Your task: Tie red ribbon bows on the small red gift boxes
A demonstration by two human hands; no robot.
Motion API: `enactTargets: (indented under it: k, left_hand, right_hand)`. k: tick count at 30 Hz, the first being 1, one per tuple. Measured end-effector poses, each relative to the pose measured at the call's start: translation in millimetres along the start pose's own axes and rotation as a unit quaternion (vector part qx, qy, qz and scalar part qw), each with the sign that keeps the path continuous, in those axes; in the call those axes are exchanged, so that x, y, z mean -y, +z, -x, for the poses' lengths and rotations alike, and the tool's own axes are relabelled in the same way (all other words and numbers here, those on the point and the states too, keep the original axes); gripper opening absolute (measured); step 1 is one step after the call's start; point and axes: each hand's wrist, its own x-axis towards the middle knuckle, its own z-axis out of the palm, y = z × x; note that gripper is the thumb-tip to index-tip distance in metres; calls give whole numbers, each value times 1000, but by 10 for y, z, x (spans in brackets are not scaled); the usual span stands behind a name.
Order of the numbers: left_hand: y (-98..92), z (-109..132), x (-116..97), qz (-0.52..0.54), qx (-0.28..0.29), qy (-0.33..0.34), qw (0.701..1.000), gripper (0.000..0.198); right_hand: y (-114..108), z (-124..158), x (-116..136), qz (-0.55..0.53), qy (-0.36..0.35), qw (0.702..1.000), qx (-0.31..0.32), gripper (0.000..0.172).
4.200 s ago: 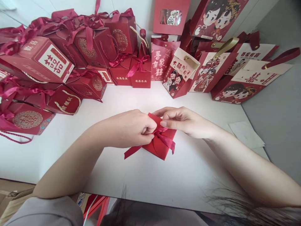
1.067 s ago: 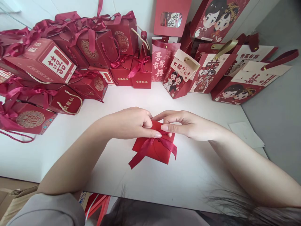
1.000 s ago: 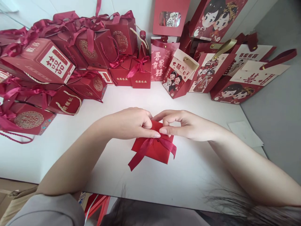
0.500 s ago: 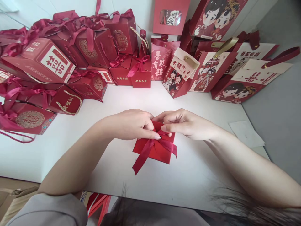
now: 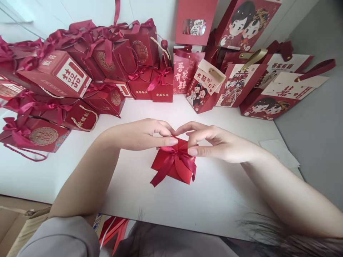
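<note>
Boxes (image 5: 119, 53) and paper bags (image 5: 200, 85) lined my white bench (image 5: 214, 200) by a wall (image 5: 150, 9), one bag's window (image 5: 189, 32) baring printed contents (image 5: 197, 26); before them, my left hand (image 5: 144, 135) and right hand (image 5: 214, 144) curled around a ribboned box (image 5: 176, 167), grip unclear.

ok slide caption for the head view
Left hand and right hand at a red box with a ribbon bow, more boxes and printed bags behind.

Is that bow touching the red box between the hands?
Touching: the head view shows the bow lying across the folded top of the red box.
</note>
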Motion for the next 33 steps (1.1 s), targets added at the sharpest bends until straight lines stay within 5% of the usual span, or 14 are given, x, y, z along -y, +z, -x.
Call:
enactTargets:
  k: [10, 16, 23, 33]
  left_hand:
    - [548, 6, 297, 206, -170, 29, 963, 47]
    - [808, -36, 329, 332, -171, 94, 923, 40]
    - [1023, -51, 246, 373, -181, 137, 899, 38]
    - [990, 18, 210, 292, -200, 114, 928, 45]
  right_hand:
    - [91, -32, -262, -54, -30, 998, 27, 21]
    - [305, 179, -214, -102, -31, 993, -46, 33]
    - [557, 346, -195, -111, -42, 985, -123, 27]
    - [624, 423, -318, -76, -15, 980, -185, 32]
